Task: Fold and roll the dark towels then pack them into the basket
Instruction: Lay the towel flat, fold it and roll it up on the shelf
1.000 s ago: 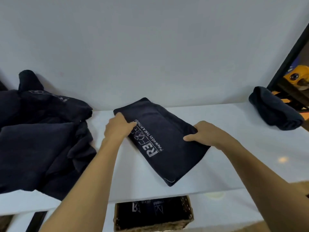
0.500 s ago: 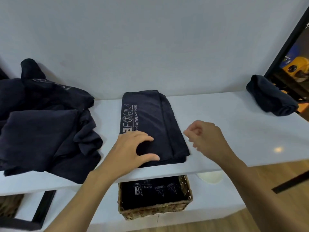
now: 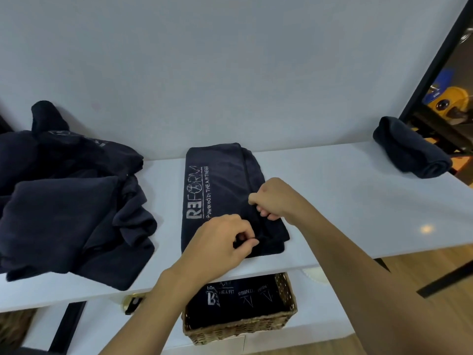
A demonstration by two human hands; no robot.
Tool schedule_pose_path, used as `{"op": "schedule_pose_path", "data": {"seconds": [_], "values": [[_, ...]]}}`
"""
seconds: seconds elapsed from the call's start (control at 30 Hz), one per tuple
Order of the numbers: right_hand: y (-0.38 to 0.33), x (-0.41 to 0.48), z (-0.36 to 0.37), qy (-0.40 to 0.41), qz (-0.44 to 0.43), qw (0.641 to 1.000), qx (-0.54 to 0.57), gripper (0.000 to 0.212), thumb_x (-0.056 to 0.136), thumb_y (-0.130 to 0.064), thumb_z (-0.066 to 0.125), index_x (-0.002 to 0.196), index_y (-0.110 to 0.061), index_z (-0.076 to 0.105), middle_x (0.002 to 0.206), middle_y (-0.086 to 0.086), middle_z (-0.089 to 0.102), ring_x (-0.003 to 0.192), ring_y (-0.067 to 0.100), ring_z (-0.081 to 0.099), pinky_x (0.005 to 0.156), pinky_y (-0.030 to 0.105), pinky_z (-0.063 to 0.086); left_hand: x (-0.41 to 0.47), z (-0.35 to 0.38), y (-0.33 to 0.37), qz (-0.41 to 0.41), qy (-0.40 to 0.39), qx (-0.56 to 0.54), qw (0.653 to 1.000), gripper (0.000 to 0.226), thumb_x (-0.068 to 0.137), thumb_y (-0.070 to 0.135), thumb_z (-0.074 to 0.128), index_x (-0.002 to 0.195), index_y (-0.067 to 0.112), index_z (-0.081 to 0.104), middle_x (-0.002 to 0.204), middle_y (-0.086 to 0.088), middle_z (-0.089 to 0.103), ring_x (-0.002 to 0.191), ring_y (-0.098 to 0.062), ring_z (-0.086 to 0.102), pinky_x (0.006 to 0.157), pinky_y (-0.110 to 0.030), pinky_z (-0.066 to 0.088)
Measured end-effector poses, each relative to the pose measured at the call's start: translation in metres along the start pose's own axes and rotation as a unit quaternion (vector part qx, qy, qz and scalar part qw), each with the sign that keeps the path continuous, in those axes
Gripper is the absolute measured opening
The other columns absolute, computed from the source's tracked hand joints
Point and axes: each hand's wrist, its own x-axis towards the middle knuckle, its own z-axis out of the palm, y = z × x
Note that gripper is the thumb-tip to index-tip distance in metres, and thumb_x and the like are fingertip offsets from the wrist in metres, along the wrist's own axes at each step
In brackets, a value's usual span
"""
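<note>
**Head view: both hands pinching the near end of the folded towel**

Head view, looking down at a white shelf (image 3: 332, 201) against a pale wall (image 3: 230, 73).

Folded dark towel (image 3: 220, 190): lies flat at the middle of the shelf, long axis running from the wall toward the near edge. Pale lettering "REFORM / Powered by THE A FITNESS" runs lengthwise along its left half. A fold line runs down the right half.

Left hand (image 3: 220, 242): on the near end of the towel, thumb and fingertips drawn together, pinching a small bunch of cloth at the fold line.

Right hand (image 3: 273, 198): knuckles up, fingers curled shut on the right edge of the same towel, a little farther from the near edge than the left hand. The two hands are near each other but apart.

Loose pile of dark towels (image 3: 66, 201): heaped on the left part of the shelf, unfolded, one corner reaching the near edge. Well apart from the folded towel.

Rolled dark towel (image 3: 412, 152): at the far right end of the shelf, lying on its side, spiral end facing right-front.

Wicker basket (image 3: 245, 326): on the lower surface, under the shelf edge, directly below the hands. Packed dark towels (image 3: 238, 295) sit inside it with pale lettering showing on top; their count cannot be told.
</note>
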Motion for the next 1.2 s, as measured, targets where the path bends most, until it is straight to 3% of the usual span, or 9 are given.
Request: {"op": "schedule_pose_path", "data": {"seconds": [0.1, 0.2, 0.3, 0.4, 0.53, 0.7, 0.87, 1.07, 1.2], "values": [[-0.002, -0.006, -0.007, 0.051, -0.025, 0.995, 0.087, 0.023, 0.081, -0.01, 0.057, 0.058, -0.009, 0.056, 0.061, 0.008, 0.064, 0.057, 0.019, 0.062, 0.061, 0.028, 0.057, 0.006, -0.001, 0.009, 0.016, 0.029, -0.025, 0.999, 0.008, 0.086, 0.034, 0.058, 0.083, 0.027, 0.059, 0.075, 0.013, 0.053, 0.07, -0.008, 0.048, 0.064, -0.028, 0.046], [0.003, -0.018, -0.015, 0.046, -0.021, 0.98, 0.194, 0.013, 0.086, -0.006, 0.06, 0.072, -0.006, 0.061, 0.071, 0.013, 0.068, 0.056, 0.017, 0.064, 0.06, 0.029, 0.059, 0.007, 0.0, 0.016, 0.032, 0.015, -0.04, 0.999, 0.009, 0.085, 0.033, 0.056, 0.083, 0.025, 0.059, 0.077, 0.012, 0.055, 0.072, -0.008, 0.049, 0.064, -0.023, 0.044], [0.012, -0.025, -0.011, 0.002, -0.004, 0.995, 0.1, 0.022, 0.084, -0.023, 0.072, 0.095, -0.011, 0.057, 0.081, 0.01, 0.069, 0.063, 0.017, 0.07, 0.06, 0.03, 0.06, 0.02, -0.007, 0.01, 0.013, -0.078, -0.101, 0.992, 0.008, 0.085, 0.027, 0.066, 0.078, 0.024, 0.069, 0.074, 0.012, 0.066, 0.069, -0.006, 0.059, 0.065, -0.022, 0.048], [0.013, -0.028, -0.004, -0.017, -0.008, 1.0, 0.002, 0.038, 0.084, -0.032, 0.071, 0.111, -0.018, 0.048, 0.085, 0.006, 0.065, 0.061, 0.016, 0.066, 0.061, 0.029, 0.059, 0.068, -0.022, -0.021, -0.047, 0.024, -0.076, 0.996, 0.012, 0.085, 0.018, 0.063, 0.078, 0.025, 0.07, 0.074, 0.014, 0.068, 0.069, -0.004, 0.062, 0.07, -0.024, 0.05], [0.019, -0.029, 0.005, -0.039, -0.036, 0.998, -0.041, 0.048, 0.086, -0.03, 0.069, 0.125, -0.023, 0.043, 0.099, 0.002, 0.062, 0.078, 0.019, 0.061, 0.075, 0.033, 0.054, 0.153, -0.03, -0.064, -0.1, 0.048, 0.042, 0.993, 0.027, 0.094, 0.01, 0.048, 0.105, 0.024, 0.069, 0.113, 0.003, 0.064, 0.099, -0.017, 0.06, 0.091, -0.037, 0.049], [0.028, -0.035, 0.006, -0.002, -0.063, 0.996, 0.066, 0.038, 0.091, -0.027, 0.062, 0.124, -0.03, 0.044, 0.08, -0.005, 0.06, 0.072, 0.01, 0.06, 0.073, 0.028, 0.053, 0.222, -0.022, -0.092, -0.048, -0.067, 0.219, 0.972, 0.053, 0.091, -0.004, 0.047, 0.133, 0.027, 0.054, 0.148, 0.001, 0.036, 0.108, -0.026, 0.056, 0.082, -0.033, 0.045], [0.031, -0.043, 0.002, -0.021, -0.057, 0.985, 0.162, 0.029, 0.095, -0.017, 0.058, 0.118, -0.031, 0.048, 0.091, 0.008, 0.057, 0.072, 0.016, 0.058, 0.055, 0.024, 0.057, 0.246, -0.019, -0.099, -0.014, -0.129, 0.287, 0.949, 0.015, 0.089, 0.007, 0.058, 0.1, 0.015, 0.064, 0.117, -0.004, 0.053, 0.086, -0.023, 0.055, 0.071, -0.032, 0.041], [0.035, -0.044, 0.0, -0.011, -0.057, 0.984, 0.169, 0.028, 0.095, -0.017, 0.058, 0.119, -0.029, 0.049, 0.087, 0.005, 0.057, 0.062, 0.012, 0.057, 0.054, 0.023, 0.056, 0.245, -0.028, -0.11, -0.025, -0.172, 0.245, 0.954, 0.027, 0.081, 0.004, 0.059, 0.1, 0.022, 0.064, 0.108, 0.002, 0.046, 0.09, -0.02, 0.049, 0.077, -0.033, 0.043], [0.035, -0.045, 0.0, -0.007, -0.05, 0.984, 0.173, 0.027, 0.095, -0.017, 0.059, 0.117, -0.028, 0.05, 0.085, 0.005, 0.056, 0.06, 0.012, 0.056, 0.054, 0.023, 0.056, 0.247, -0.031, -0.113, -0.031, -0.111, 0.244, 0.963, 0.015, 0.086, 0.006, 0.064, 0.096, 0.017, 0.068, 0.111, -0.006, 0.058, 0.092, -0.026, 0.056, 0.075, -0.032, 0.041]]}}
